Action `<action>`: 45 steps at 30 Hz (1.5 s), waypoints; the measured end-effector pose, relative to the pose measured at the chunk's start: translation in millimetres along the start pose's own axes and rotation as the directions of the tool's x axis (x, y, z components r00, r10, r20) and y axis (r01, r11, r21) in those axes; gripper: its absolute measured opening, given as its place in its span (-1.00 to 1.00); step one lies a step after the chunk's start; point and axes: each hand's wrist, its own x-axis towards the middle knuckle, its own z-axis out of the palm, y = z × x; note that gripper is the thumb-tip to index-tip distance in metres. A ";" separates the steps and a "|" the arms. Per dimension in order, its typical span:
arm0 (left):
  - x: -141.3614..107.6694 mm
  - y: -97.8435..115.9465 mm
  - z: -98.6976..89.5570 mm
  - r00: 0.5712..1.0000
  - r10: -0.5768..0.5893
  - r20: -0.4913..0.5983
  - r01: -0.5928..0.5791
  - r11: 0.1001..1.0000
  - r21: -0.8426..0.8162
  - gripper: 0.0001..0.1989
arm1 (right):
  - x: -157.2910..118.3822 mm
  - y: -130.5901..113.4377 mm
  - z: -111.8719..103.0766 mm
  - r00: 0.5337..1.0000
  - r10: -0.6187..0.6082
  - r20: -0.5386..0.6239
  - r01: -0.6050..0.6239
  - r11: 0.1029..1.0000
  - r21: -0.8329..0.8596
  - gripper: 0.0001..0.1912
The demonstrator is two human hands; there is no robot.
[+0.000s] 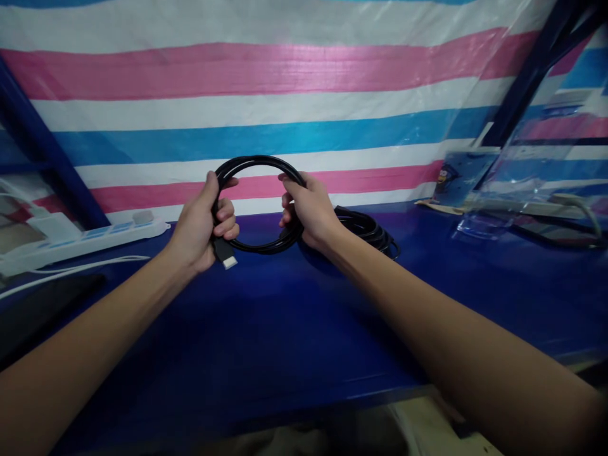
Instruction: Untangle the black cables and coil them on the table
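A black HDMI cable, wound into a round coil of several loops, is held up above the blue table between my two hands. My left hand is closed round the coil's left side, thumb on top. From under its fingers a plug with a pale metal end points down. On the coil's right side my right hand is closed too, its fingers partly hidden behind the loops. Behind my right wrist, a second coil of black cable lies on the table.
The blue table has its front edge near me. At left are a white power strip with a plugged-in adapter and a dark flat object. Clear plastic and a blue packet stand at right. A striped sheet hangs behind.
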 end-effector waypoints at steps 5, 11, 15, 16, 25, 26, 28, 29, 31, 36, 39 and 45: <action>5.3 -15.4 -7.2 0.994 0.076 -0.083 -0.048 0.954 0.295 -0.81 | -0.6 -6.0 -0.5 0.999 0.032 -0.040 -0.029 0.997 0.075 -0.88; 1.7 -16.4 1.0 0.981 -0.143 -0.128 0.134 0.988 -0.076 -0.79 | 0.1 -12.5 -3.5 0.997 -0.055 -0.059 0.064 0.986 0.154 -0.88; -2.6 -9.0 10.1 0.964 -0.185 -0.190 0.136 0.960 -0.243 -0.81 | -3.9 -9.8 2.7 0.996 -0.085 -0.041 0.090 0.982 0.165 -0.92; -3.0 -6.9 10.8 0.962 -0.183 -0.203 0.126 0.956 -0.263 -0.79 | -5.6 -7.7 5.7 0.997 -0.080 -0.019 0.082 0.981 0.175 -0.94; -8.0 -21.1 11.1 0.985 -0.175 0.005 0.174 0.982 -0.069 -0.79 | -3.2 -17.6 4.5 0.993 -0.013 -0.113 0.051 0.938 0.344 -0.95; -10.4 -24.9 12.8 0.973 -0.220 0.074 0.220 0.975 0.007 -0.75 | -0.7 -22.1 0.1 0.987 -0.020 -0.161 0.077 0.932 0.354 -0.95; -15.5 -31.3 16.6 0.932 -0.320 0.172 0.298 0.944 0.141 -0.67 | 2.8 -29.1 -7.0 0.979 -0.016 -0.204 0.092 0.925 0.368 -0.95; -17.6 -33.5 18.3 0.915 -0.350 0.199 0.315 0.931 0.186 -0.64 | 3.3 -31.2 -8.9 0.982 -0.009 -0.189 0.079 0.926 0.370 -0.94; -19.7 -35.4 20.0 0.910 -0.338 0.241 0.289 0.933 0.216 -0.61 | 2.0 -32.8 -9.4 0.995 0.003 -0.099 0.032 0.935 0.353 -0.94; -13.0 -21.2 12.5 0.972 -0.155 0.179 0.168 0.984 -0.060 -0.53 | -2.1 -33.5 -9.8 0.996 -0.034 0.079 0.008 0.953 0.304 -0.91; -7.8 -2.7 4.2 0.996 -0.060 0.066 0.068 0.990 -0.127 -0.70 | -0.3 -36.7 -18.5 0.973 0.016 0.229 -0.070 0.971 0.230 -0.92; -7.3 21.4 -3.3 0.982 -0.095 0.164 0.098 0.995 -0.012 -0.72 | 1.3 -45.5 -34.6 0.908 0.036 0.417 -0.055 0.998 0.033 -0.95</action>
